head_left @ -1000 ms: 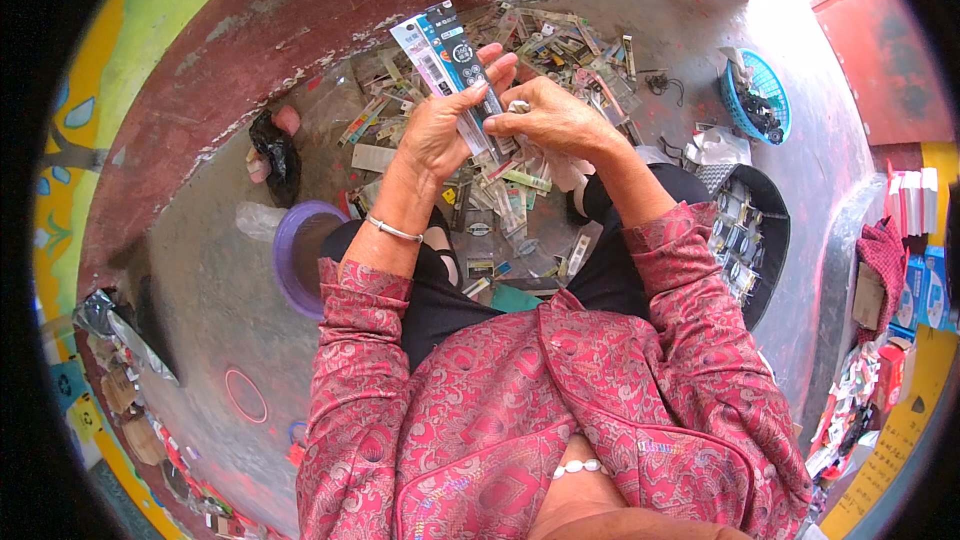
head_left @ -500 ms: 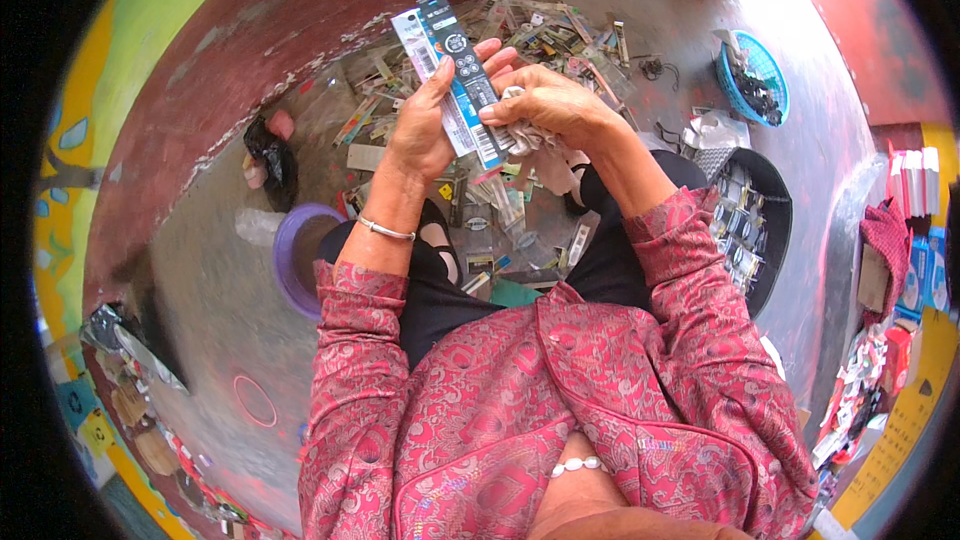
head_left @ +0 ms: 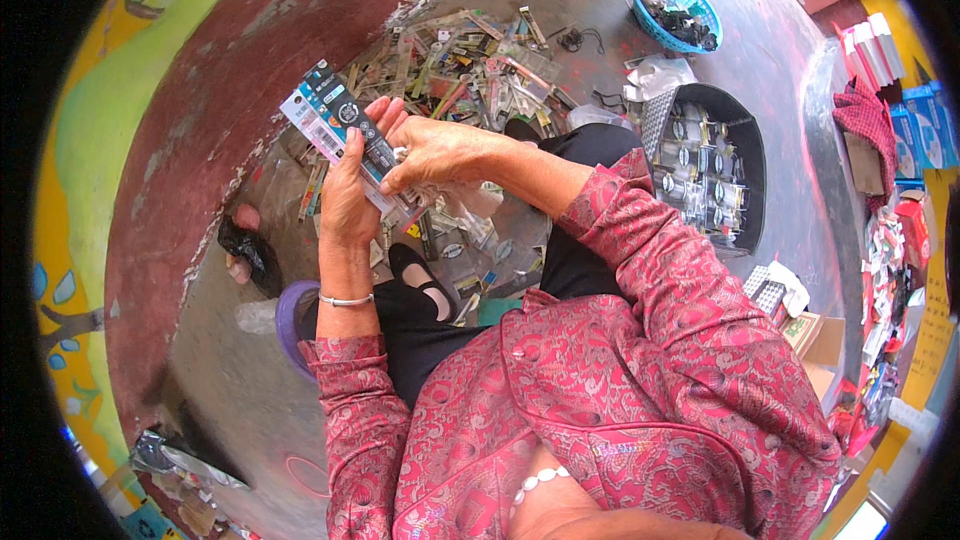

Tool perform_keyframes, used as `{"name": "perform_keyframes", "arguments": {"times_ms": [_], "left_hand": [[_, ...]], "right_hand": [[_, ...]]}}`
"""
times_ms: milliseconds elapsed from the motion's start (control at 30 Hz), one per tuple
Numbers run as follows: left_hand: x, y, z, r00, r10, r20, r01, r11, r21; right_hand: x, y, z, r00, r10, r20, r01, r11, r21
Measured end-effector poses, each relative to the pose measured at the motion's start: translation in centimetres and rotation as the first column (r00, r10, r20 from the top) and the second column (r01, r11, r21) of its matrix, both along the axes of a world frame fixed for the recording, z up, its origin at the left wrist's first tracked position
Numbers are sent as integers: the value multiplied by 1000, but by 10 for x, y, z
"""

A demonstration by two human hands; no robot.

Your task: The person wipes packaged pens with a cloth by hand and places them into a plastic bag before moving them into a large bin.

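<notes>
My left hand (head_left: 345, 202) is closed round a long, narrow, flat package (head_left: 350, 112), blue and black with a white strip carrying a barcode. It may be more than one piece; I cannot tell. The package leans up and to the left. My right hand (head_left: 435, 150) has its thumb pressed on the package's lower end. A crumpled greyish-white cloth (head_left: 468, 200) is bunched under its fingers, and part of it hangs below the palm. Beyond my hands lies a heap of similar long, flat packages (head_left: 470, 65), with more scattered on the floor between my feet.
To my right stands a black bin (head_left: 757, 175) holding rows of clear packages. Farther off is a blue basket (head_left: 718, 22) with dark items in it. A purple basin (head_left: 290, 325) sits by my left leg. Near the red wall (head_left: 200, 140) lies a black plastic bag (head_left: 250, 250).
The view has turned, so the scene sits differently in the picture. My hands still hold the package and the cloth, and the package tilts more to the left.
</notes>
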State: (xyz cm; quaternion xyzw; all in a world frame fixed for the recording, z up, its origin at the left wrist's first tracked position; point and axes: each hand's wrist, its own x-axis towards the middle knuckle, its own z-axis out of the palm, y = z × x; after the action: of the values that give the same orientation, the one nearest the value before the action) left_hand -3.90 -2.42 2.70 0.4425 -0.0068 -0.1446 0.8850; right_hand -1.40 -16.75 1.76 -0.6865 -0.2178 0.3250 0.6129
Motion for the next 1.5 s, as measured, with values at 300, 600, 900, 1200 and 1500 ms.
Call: {"name": "perform_keyframes", "arguments": {"times_ms": [300, 600, 900, 1200, 1500], "left_hand": [[13, 46, 4, 998, -44, 51, 55, 971, -232], [10, 46, 9, 999, -51, -14, 49, 992, -120], [9, 49, 9, 999, -40, -2, 38, 963, -266], [16, 43, -8, 982, 184, -43, -186, 981, -47], [25, 50, -19, 986, 81, -149, -114, 966, -233]], "right_hand": [[0, -10, 39, 977, 160, 142, -107, 940, -325], [-1, -9, 32, 969, 246, 23, -213, 877, -430], [21, -20, 21, 988, 122, 96, -81, 932, -352], [44, -26, 25, 803, -401, 441, 506, 850, -149], [1, 44, 0, 433, -176, 884, 228, 970, 81]]}}
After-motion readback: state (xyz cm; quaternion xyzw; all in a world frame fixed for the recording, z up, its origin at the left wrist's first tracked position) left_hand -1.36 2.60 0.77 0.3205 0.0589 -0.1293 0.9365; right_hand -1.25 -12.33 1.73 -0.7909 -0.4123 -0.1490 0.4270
